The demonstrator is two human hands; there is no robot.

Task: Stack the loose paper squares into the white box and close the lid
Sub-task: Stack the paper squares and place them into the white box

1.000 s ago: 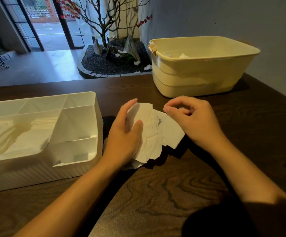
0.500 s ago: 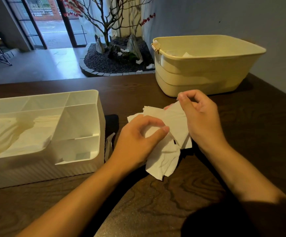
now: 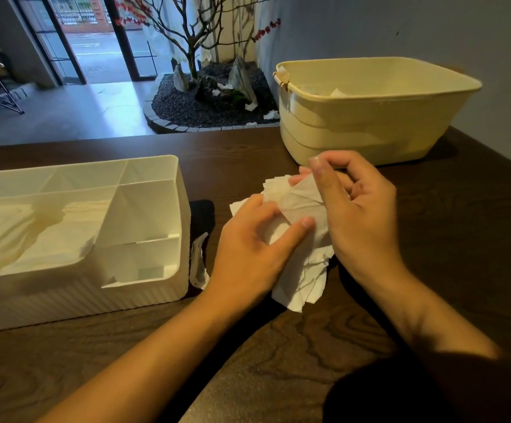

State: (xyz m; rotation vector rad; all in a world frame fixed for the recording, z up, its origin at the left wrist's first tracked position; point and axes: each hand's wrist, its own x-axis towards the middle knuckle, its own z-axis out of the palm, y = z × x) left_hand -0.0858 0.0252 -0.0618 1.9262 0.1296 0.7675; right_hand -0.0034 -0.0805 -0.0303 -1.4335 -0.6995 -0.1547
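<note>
A bunch of white paper squares (image 3: 301, 270) is held between both hands above the dark wooden table, right of the white box. My left hand (image 3: 248, 242) grips the bunch from the left, thumb across its front. My right hand (image 3: 355, 215) pinches the upper right sheets between thumb and fingers. The white box (image 3: 184, 239) stands open at the left, with dividers inside and white paper lying in its large left compartment. One crumpled paper piece (image 3: 198, 261) lies on the table beside the box's right wall. No lid is visible.
A cream plastic tub (image 3: 370, 123) stands at the back right of the table (image 3: 278, 346), with a bit of paper inside. Beyond the table's far edge are a gravel bed with a bare tree (image 3: 199, 96) and a glass door.
Both hands have gathered the spread squares off the table into a bunch. The right hand has risen and turned, pinching the top sheets; the left hand's thumb has closed over the front.
</note>
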